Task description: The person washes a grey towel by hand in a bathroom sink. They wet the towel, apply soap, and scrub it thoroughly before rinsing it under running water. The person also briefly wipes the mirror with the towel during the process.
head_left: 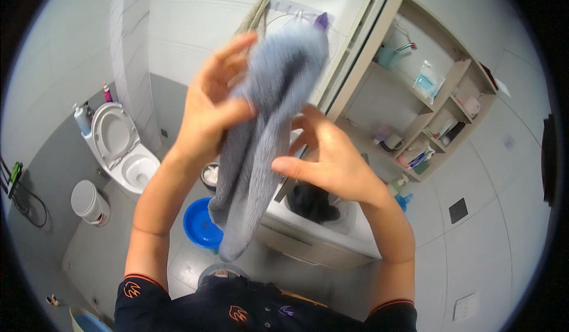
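A long, fluffy grey-blue towel (261,124) is held up in front of me, gathered in lengthwise folds; its upper end is smeared by motion. My left hand (213,104) grips its left edge, thumb across the front and fingers curved. On the right side, my right hand (332,157) pinches the cloth, with the thumb in front and the other fingers partly hidden behind it. The towel's lower end hangs free over a blue basin (201,222) on the floor.
A washbasin (355,219) with dark cloth in it stands at right, beneath an open wall cabinet (415,89) of toiletries. Behind the towel is a hook rail (284,6). A toilet (133,169) with raised lid and a white bin (89,201) are at left.
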Demonstrator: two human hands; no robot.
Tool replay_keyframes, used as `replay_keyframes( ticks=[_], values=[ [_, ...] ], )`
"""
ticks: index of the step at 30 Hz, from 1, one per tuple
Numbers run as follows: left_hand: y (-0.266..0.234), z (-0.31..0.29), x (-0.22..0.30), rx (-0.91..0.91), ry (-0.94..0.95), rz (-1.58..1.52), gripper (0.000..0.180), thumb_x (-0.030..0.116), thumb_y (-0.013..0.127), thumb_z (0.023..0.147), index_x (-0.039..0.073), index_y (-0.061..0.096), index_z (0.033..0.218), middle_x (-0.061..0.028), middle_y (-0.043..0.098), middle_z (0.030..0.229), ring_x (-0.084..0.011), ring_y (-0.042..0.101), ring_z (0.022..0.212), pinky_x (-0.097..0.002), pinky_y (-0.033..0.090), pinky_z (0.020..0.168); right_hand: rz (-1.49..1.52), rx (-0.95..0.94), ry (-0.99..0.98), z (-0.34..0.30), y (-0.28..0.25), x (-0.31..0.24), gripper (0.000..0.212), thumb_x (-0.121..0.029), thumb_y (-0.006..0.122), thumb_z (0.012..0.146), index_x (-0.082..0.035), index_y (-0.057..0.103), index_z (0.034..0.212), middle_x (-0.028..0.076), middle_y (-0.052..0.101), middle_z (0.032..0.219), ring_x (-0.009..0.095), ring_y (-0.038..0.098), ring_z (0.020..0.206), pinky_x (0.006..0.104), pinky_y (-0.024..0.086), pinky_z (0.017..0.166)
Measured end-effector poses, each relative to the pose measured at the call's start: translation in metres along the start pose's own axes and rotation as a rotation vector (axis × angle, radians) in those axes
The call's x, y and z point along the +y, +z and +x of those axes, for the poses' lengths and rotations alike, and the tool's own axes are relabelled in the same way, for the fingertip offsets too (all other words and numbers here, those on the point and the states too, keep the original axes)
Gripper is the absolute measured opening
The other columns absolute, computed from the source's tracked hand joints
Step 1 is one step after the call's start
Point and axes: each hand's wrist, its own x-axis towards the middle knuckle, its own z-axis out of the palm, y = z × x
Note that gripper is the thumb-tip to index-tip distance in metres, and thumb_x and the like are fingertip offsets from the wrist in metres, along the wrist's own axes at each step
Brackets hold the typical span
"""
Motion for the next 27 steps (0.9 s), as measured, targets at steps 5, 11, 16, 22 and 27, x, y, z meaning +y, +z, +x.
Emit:
replay_keyframes(
  ticks=[5,11,16,22,27],
  values=[
    [-0.013,0.031,0.026,0.202,-0.089,-0.214,0.063,0.009,0.058,0.078,0.009,0.031,0.135,-0.0164,0.060,0.100,-0.0251,0.066,0.076,-0.0293,0.056,0.055,0.077,-0.436,0.128,-0.011,0.069,0.045,0.091,-0.041,0.075,0.070,0.009,0.031,0.132,0.027,0.038,0.134,0.035,0.036,0.127,0.0383,0.029,0.105],
    [-0.030,0.081,0.056,0.054,0.039,-0.340,0.049,0.002,0.048,0.081,0.006,0.038,0.130,-0.0127,0.062,0.089,-0.0203,0.065,0.068,-0.0312,0.057,0.058,0.458,-0.622,0.270,-0.058,0.183,0.127,0.081,-0.045,0.070,0.076,0.004,0.037,0.131,0.021,0.043,0.133,0.029,0.042,0.123,0.0371,0.031,0.104],
    [-0.066,0.097,0.060,0.202,0.115,-0.166,0.036,0.006,0.048,0.080,0.008,0.053,0.115,-0.0096,0.061,0.084,-0.0189,0.062,0.062,-0.0302,0.055,0.054,0.412,-0.558,0.263,-0.055,0.173,0.114,0.061,-0.036,0.059,0.088,0.005,0.040,0.128,0.018,0.052,0.125,0.026,0.047,0.119,0.0348,0.035,0.101],
    [-0.152,0.056,0.071,0.537,0.200,0.438,0.046,0.008,0.052,0.080,0.001,0.046,0.125,-0.0122,0.060,0.100,-0.0177,0.060,0.083,-0.0272,0.051,0.071,0.210,-0.028,-0.029,-0.022,0.055,-0.001,0.046,-0.029,0.058,0.089,0.004,0.047,0.119,0.012,0.057,0.111,0.020,0.053,0.105,0.0320,0.040,0.093],
    [-0.170,0.019,0.029,0.522,-0.075,1.267,0.064,0.027,0.065,0.077,0.006,0.043,0.133,-0.0202,0.037,0.137,-0.0275,0.032,0.130,-0.0403,0.027,0.105,0.540,-0.072,-0.033,0.034,0.005,-0.061,0.032,-0.022,0.062,0.081,0.002,0.055,0.101,0.007,0.060,0.090,0.011,0.057,0.080,0.0229,0.045,0.072]
  ],
)
